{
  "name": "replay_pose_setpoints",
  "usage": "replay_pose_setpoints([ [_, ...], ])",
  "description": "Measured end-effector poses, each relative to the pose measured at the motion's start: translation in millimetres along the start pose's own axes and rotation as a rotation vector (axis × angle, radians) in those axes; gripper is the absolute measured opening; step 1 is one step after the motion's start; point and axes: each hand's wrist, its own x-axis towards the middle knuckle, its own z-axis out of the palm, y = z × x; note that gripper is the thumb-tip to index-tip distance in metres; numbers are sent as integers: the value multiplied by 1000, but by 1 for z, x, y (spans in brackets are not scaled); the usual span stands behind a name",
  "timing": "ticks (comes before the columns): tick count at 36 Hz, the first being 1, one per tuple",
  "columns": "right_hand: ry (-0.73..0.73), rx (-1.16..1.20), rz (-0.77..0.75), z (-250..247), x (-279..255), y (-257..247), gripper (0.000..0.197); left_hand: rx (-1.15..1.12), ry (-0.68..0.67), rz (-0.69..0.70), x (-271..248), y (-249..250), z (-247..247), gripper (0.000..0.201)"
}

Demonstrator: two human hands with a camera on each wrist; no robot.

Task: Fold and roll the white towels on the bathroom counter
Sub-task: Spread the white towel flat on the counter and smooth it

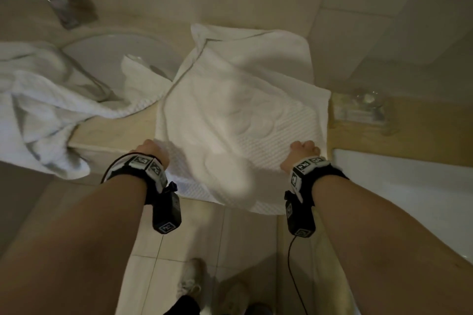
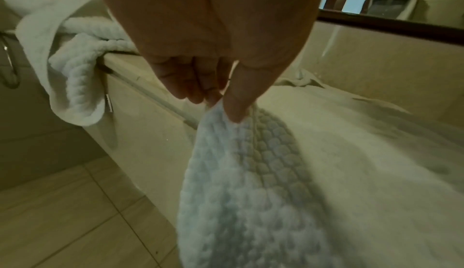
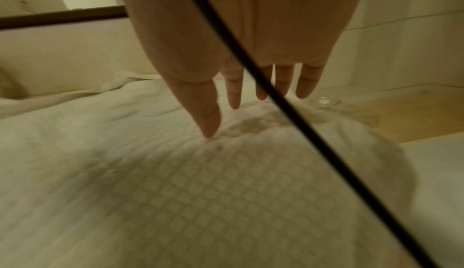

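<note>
A white waffle-weave towel (image 1: 243,115) lies spread on the beige counter (image 1: 115,130), with its near end hanging over the front edge. My left hand (image 1: 151,148) is at the towel's near left edge; in the left wrist view the thumb and fingers (image 2: 236,105) pinch that edge of the towel (image 2: 251,193) and lift it slightly. My right hand (image 1: 304,149) is at the near right edge. In the right wrist view its fingers are straight and its thumb tip (image 3: 209,131) presses on the towel (image 3: 175,193).
A second white towel (image 1: 43,100) lies crumpled across the round sink (image 1: 102,56) and hangs off the counter's left front. A metal faucet (image 1: 66,2) stands behind the sink. A clear glass tray (image 1: 363,110) sits right of the towel. A white ledge (image 1: 409,186) adjoins at the right.
</note>
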Motion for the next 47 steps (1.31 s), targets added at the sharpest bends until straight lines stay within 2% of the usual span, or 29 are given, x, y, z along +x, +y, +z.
replay_pose_setpoints([
  [2,-22,5,-64,0,-3,-19,60,84,-50,92,-2,5,-6,33],
  [4,-45,11,-120,-1,-7,-38,62,121,-42,137,-5,10,-11,35],
  [8,-98,-45,-213,-5,-18,-67,66,-59,-62,133,1,3,-24,37],
  [10,-106,-77,-200,-8,-21,-75,69,-42,-122,132,1,-9,-37,37],
  [12,-91,-144,-204,-12,-25,-79,67,57,-220,128,4,-23,-49,42],
  [15,-35,-233,-201,-16,-30,-83,61,183,-296,159,12,-44,-67,46],
  [18,-36,-218,-160,-15,-26,-91,59,252,-370,230,25,-56,-72,37],
  [20,-67,-157,-108,-13,-25,-97,63,198,-399,191,30,-55,-71,31],
  [22,-72,-112,-92,-11,-23,-100,68,199,-359,200,37,-53,-70,23],
  [24,-89,-100,-93,-9,-20,-100,73,197,-198,202,46,-44,-61,13],
  [25,-84,-80,-92,-9,-18,-98,74,177,-202,206,51,-41,-61,24],
  [26,-84,-35,-75,-9,-17,-95,72,169,-194,130,52,-41,-67,29],
  [27,-76,15,-50,-8,-16,-91,71,263,-43,116,51,-38,-68,24],
  [28,-50,65,-29,-7,-13,-85,70,313,-16,169,45,-27,-66,18],
  [29,-12,115,-3,-5,-11,-77,69,294,23,273,51,-19,-52,28],
  [30,26,164,35,-2,-10,-67,67,265,-105,323,49,-12,-44,40],
  [31,69,207,84,0,-11,-56,64,260,-141,340,42,-7,-41,48],
  [33,153,300,207,7,-9,-27,55,224,-25,302,39,-2,-36,53],
  [34,157,358,269,10,-10,-13,58,215,12,273,39,0,-33,54],
  [36,83,455,366,17,-10,14,83,201,11,203,34,3,-24,54],
  [38,1,610,394,27,-8,33,105,179,55,171,28,5,-15,54],
  [39,-36,668,397,30,-6,39,107,179,106,181,23,6,-10,52],
  [40,-75,690,386,36,-6,45,103,182,163,209,17,8,-3,51],
  [42,-154,636,358,40,-10,50,82,222,235,293,2,15,10,49],
  [45,-223,676,279,45,-20,57,60,277,174,429,-24,35,25,45],
  [47,-226,762,242,52,-22,66,27,275,89,552,-36,50,35,49],
])
